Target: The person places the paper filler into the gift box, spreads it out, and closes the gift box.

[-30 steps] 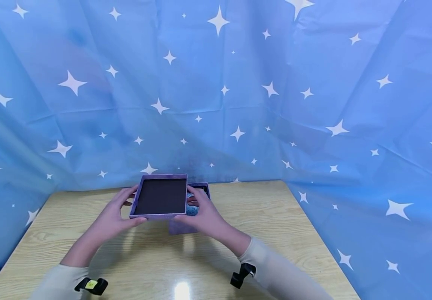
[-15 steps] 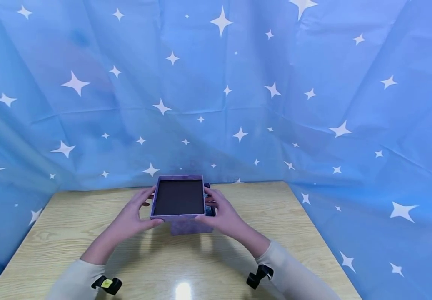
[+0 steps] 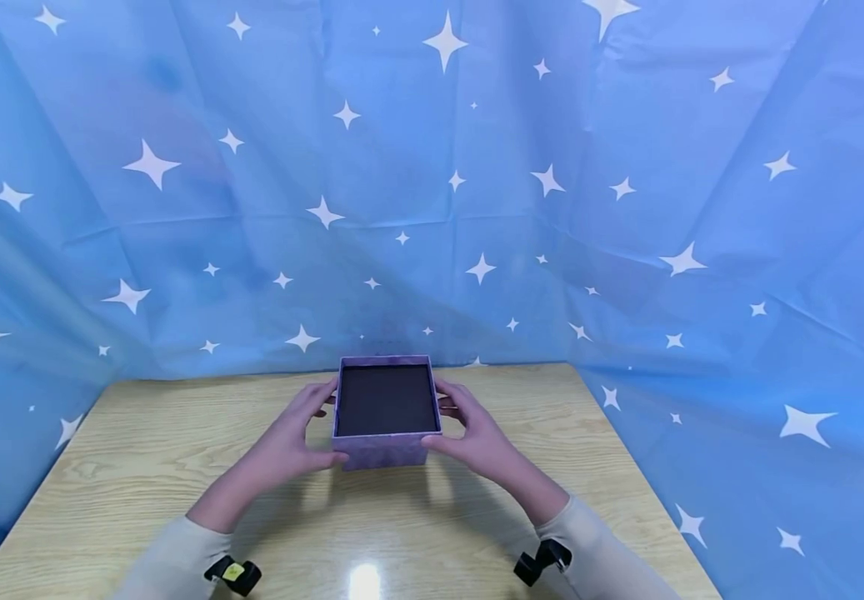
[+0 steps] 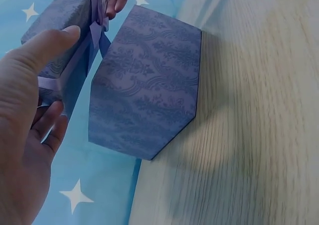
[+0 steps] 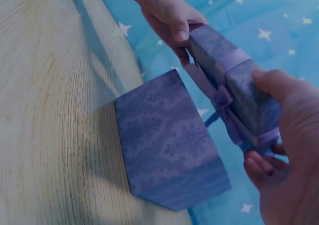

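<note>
Both hands grip a shallow purple box lid [image 3: 389, 400] by its opposite sides, its black inside facing up. My left hand [image 3: 298, 442] has its thumb on the near side wall and fingers beneath and behind. On the other side my right hand [image 3: 480, 446] holds it the same way. A lilac ribbon with a bow [image 5: 223, 96] runs round the lid, the bow hanging on its underside. Below stands a purple patterned box [image 4: 147, 85] on the table; the lid is apart from it in both wrist views. From the head view the lid covers the box's opening.
The box stands near the back edge of a light wood table [image 3: 177, 433]. Behind and beside the table hangs a blue curtain [image 3: 402, 167] with white stars. Black straps with small devices [image 3: 232, 575] sit on both sleeves.
Both hands have carried the lid to the right, from left of the box to straight above it. The box's opening, partly seen before with something blue inside, is now hidden.
</note>
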Motion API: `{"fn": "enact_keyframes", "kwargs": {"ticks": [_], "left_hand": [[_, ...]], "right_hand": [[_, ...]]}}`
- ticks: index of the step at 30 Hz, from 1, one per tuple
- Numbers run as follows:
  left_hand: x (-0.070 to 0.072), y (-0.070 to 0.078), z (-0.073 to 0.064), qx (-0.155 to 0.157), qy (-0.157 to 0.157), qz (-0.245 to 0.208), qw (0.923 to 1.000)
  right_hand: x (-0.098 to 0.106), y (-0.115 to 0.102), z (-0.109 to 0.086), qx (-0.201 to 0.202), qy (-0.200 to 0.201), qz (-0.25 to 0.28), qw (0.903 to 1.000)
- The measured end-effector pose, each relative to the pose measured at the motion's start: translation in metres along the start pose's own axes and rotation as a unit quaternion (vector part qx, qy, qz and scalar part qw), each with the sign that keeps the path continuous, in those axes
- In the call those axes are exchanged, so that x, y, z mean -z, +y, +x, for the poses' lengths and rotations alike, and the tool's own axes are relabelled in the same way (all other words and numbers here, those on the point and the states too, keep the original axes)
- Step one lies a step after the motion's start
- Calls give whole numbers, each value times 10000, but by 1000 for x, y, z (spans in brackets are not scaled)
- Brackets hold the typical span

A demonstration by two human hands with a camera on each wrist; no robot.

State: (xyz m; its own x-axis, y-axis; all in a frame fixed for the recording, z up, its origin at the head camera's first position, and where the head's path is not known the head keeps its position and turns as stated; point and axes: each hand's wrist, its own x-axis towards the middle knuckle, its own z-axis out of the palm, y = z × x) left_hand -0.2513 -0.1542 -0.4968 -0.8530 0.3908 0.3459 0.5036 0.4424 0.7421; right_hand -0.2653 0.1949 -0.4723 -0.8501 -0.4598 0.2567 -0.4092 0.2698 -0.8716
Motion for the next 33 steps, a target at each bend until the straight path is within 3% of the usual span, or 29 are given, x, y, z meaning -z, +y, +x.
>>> {"fn": "enact_keyframes", "kwargs": {"ticks": [7,16,21,26,33], "left_hand": [[-4,3,1,-175,110,87,9997],[-3,5,-1,-319,350,88,9988],[-2,9,-1,-219,491,17,9986],[-4,11,2,-121,727,-142,9972],[-8,11,8,-437,1285,-81,9907]], "right_hand": [[3,6,-4,195,7,205,9996],[4,14,-1,873,-86,185,9960],[3,13,4,1236,355,40,9917],[3,13,9,1533,782,251,9848],[5,12,8,1247,1051,182,9864]]}}
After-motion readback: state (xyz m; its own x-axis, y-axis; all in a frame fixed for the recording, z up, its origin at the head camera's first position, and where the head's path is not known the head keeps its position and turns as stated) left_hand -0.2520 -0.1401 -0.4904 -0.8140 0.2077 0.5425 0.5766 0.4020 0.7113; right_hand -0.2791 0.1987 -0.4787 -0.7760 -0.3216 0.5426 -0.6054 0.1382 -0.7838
